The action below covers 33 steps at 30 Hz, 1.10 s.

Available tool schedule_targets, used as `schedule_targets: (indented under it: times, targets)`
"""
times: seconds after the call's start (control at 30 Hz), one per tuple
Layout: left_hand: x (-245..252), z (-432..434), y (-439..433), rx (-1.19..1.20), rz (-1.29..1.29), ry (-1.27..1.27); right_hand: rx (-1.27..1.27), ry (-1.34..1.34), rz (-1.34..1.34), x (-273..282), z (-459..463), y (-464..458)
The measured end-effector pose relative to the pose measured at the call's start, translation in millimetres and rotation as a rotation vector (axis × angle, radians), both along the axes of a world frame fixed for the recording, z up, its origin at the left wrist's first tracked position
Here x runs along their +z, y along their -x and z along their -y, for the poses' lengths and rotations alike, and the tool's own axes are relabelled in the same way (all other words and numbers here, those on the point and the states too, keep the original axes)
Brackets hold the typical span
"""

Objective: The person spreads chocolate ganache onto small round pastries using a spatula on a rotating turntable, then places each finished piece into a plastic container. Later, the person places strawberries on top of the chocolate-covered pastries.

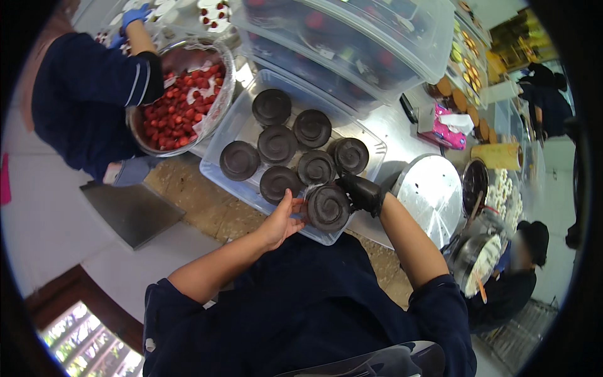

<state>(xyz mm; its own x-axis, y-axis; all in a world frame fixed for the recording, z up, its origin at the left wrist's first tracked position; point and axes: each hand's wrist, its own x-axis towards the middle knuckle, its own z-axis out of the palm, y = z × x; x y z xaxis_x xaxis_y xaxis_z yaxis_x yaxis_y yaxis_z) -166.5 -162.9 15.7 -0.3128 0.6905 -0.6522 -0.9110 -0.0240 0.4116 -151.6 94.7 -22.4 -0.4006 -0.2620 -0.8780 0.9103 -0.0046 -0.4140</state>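
Between my hands is a small round chocolate cake with a spiral swirl in its dark frosting. It appears larger than the other cakes, over the near corner of a clear plastic tub. My bare left hand has its fingers against the cake's left side. My right hand, in a black glove, grips the cake at its upper right edge; some of those fingers are hidden. Several similar swirled chocolate cakes sit in the tub, the closest ones right beside my hands.
A steel bowl of cut strawberries stands at left, beside a blue-gloved co-worker. Lidded plastic tubs are stacked behind. At right are a round metal turntable, a chocolate bowl, a cream bowl and a tissue box.
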Motion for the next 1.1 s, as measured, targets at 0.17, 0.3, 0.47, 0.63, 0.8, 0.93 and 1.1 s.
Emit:
schedule_targets:
  times: [0.17, 0.3, 0.47, 0.63, 0.8, 0.93, 1.1]
  targets:
    - [-14.5, -10.4, 15.6, -0.051, 0.221, 0.149, 0.209, -0.008, -0.125, -12.0, 15.9, 13.3]
    - [-28.8, -18.2, 23.1, -0.054, 0.356, 0.138, 0.070, 0.081, 0.115, -25.1, 23.7, 8.3]
    - [-40.8, -23.1, 31.9, -0.146, 0.431, 0.158, 0.097, 0.029, 0.079, -56.6, 28.5, -7.5]
    - [-32.3, -31.8, 36.5, -0.264, 0.328, 0.180, 0.012, 0.058, -0.063, -78.6, 40.3, -10.2]
    - [-4.0, -30.6, 33.2, -0.321, 0.123, 0.374, 0.190, -0.157, -0.015, -54.5, 45.8, -0.7]
    - [26.2, -10.1, 35.3, -0.301, 0.126, 0.385, 0.140, -0.204, 0.056, -30.7, 49.4, 8.2]
    - [56.7, 24.3, 25.4, -0.432, -0.166, 0.136, 0.072, -0.124, -0.006, -29.4, 52.4, 9.8]
